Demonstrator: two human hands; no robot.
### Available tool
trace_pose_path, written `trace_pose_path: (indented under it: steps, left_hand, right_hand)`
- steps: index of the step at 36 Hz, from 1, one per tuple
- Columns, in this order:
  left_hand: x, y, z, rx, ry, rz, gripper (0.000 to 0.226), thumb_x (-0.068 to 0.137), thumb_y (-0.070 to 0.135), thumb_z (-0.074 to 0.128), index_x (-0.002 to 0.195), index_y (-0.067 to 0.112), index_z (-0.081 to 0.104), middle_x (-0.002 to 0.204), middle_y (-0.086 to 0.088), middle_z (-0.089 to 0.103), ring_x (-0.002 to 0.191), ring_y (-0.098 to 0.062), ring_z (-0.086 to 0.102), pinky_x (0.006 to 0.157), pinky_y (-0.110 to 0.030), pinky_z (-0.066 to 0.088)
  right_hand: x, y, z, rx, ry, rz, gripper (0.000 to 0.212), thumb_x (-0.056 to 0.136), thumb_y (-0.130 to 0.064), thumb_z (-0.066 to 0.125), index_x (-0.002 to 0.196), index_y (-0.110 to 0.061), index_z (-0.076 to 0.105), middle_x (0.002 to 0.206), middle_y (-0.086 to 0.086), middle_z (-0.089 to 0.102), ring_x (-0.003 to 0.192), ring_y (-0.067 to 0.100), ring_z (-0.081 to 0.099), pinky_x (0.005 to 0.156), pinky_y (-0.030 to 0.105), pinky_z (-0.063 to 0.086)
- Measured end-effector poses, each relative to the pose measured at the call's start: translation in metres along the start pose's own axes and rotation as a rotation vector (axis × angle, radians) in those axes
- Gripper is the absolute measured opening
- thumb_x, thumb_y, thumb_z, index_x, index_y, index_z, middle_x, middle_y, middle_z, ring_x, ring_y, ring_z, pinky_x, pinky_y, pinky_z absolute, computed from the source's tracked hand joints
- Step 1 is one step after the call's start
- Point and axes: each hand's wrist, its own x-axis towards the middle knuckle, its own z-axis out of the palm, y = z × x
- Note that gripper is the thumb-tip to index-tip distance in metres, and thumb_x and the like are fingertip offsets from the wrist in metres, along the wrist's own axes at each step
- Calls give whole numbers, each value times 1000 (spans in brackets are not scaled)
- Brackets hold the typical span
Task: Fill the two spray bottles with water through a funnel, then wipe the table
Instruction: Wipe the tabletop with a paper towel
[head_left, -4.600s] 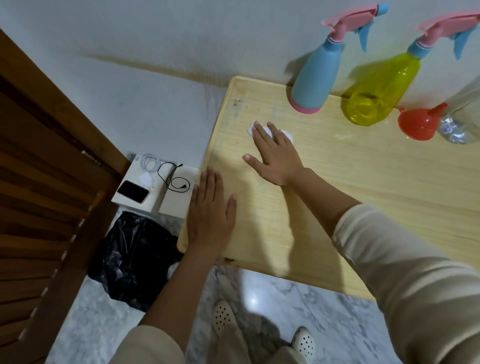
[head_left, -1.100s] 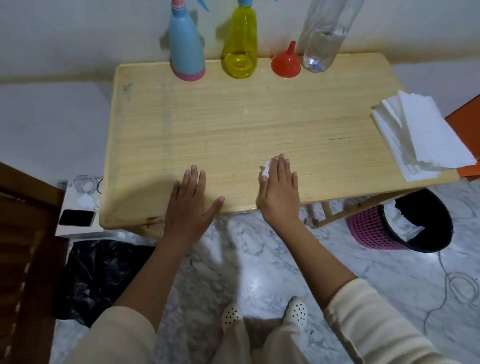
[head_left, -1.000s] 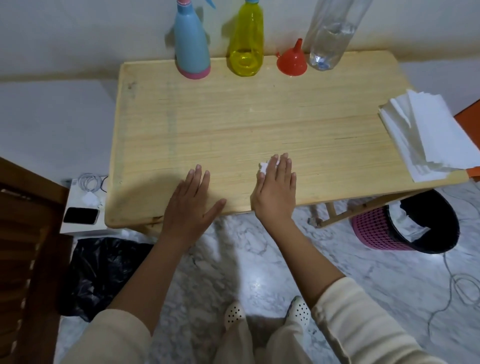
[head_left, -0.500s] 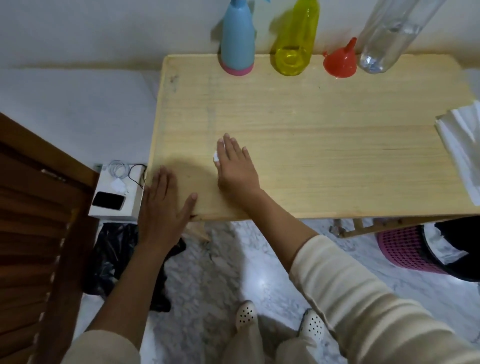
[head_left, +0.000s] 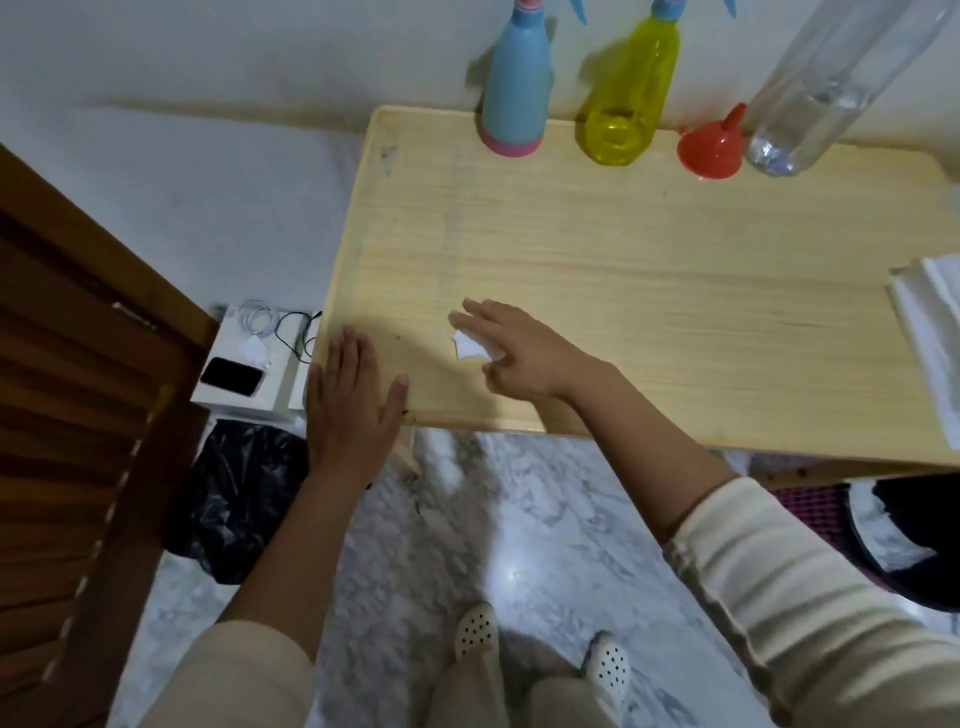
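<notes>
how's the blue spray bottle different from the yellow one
The blue spray bottle is opaque with a pink base band; the yellow spray bottle is translucent. The blue one stands farther left; the yellow one sits beside the red funnel. Both stand upright at the back edge of the table.

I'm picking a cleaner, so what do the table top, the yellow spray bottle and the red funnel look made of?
Table top: pale wood or wood-look laminate, matte, with long straight grain lines; I cannot tell which of the two.
Yellow spray bottle: translucent tinted plastic, glossy; light shows through its wall.
Red funnel: opaque plastic, smooth with a slight sheen.
</notes>
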Motion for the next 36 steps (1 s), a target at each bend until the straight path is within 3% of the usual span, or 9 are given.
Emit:
trace_pose_path:
  steps: [3, 7, 12, 17, 19, 23, 29, 33, 36]
  left_hand:
    - [0, 5, 2, -24, 10, -22, 82, 85, 56, 11, 148, 4, 19, 157, -12, 16, 146, -27, 11, 116, -40, 0]
    - [-3, 13, 1, -96, 3, -47, 73, 88, 44, 25, 147, 0, 23, 157, -15, 15, 146, -29, 10, 117, -44, 1]
    - [-11, 26, -1, -186, -18, -51, 71, 85, 37, 30, 144, -3, 28, 156, -16, 19, 146, -30, 12, 117, -43, 5]
    - [-30, 56, 4, -251, -57, -15, 53, 93, 19, 50, 138, -5, 40, 151, -18, 29, 142, -35, 22, 114, -44, 21]
    - [-40, 74, 8, -256, -56, 13, 47, 91, 13, 56, 133, -7, 47, 148, -20, 36, 138, -37, 29, 112, -43, 24]
    - [-61, 138, 15, -306, -137, 44, 39, 93, 13, 56, 128, -4, 52, 145, -15, 41, 135, -30, 35, 109, -32, 26]
    - [-100, 258, 47, -388, -308, 180, 37, 88, 19, 55, 118, -1, 60, 132, -18, 52, 124, -34, 47, 104, -36, 36]
    - [-126, 350, 79, -397, -471, 270, 37, 88, 27, 51, 111, 1, 62, 120, -16, 58, 113, -31, 54, 91, -24, 37]
    - [-144, 422, 105, -380, -552, 345, 28, 91, 15, 58, 116, 4, 61, 124, -15, 57, 116, -29, 53, 94, -27, 37]
  right_hand:
    - [-2, -2, 0, 20, 74, 28, 59, 87, -11, 59, 142, -16, 38, 153, 6, 29, 141, 23, 24, 113, 34, 24]
    - [-18, -4, 8, 15, 238, 28, 46, 88, -15, 58, 134, -14, 49, 136, 7, 47, 125, 26, 40, 99, 32, 36]
    - [-43, -4, 16, 38, 338, 61, 38, 87, -14, 58, 125, -9, 56, 120, 13, 54, 110, 31, 47, 88, 37, 42]
    - [-90, 11, 16, 62, 382, 152, 32, 81, -6, 55, 112, -6, 63, 100, 16, 56, 91, 31, 51, 74, 35, 44]
    - [-113, 21, 14, 84, 409, 199, 30, 81, -5, 55, 109, -5, 65, 94, 15, 56, 85, 30, 52, 68, 30, 38]
    - [-174, 51, -1, 173, 476, 309, 25, 85, -6, 58, 108, -4, 65, 94, 15, 56, 82, 26, 53, 68, 24, 32]
    - [-289, 113, -24, 261, 589, 493, 26, 88, -8, 56, 112, -5, 65, 102, 12, 57, 81, 19, 53, 72, 23, 40]
    - [-384, 164, -33, 285, 646, 623, 24, 89, -12, 56, 111, -9, 65, 106, 8, 58, 90, 21, 57, 78, 31, 50]
    - [-451, 203, -41, 268, 716, 721, 22, 88, -10, 58, 109, -8, 66, 98, 5, 56, 78, 14, 52, 73, 24, 46]
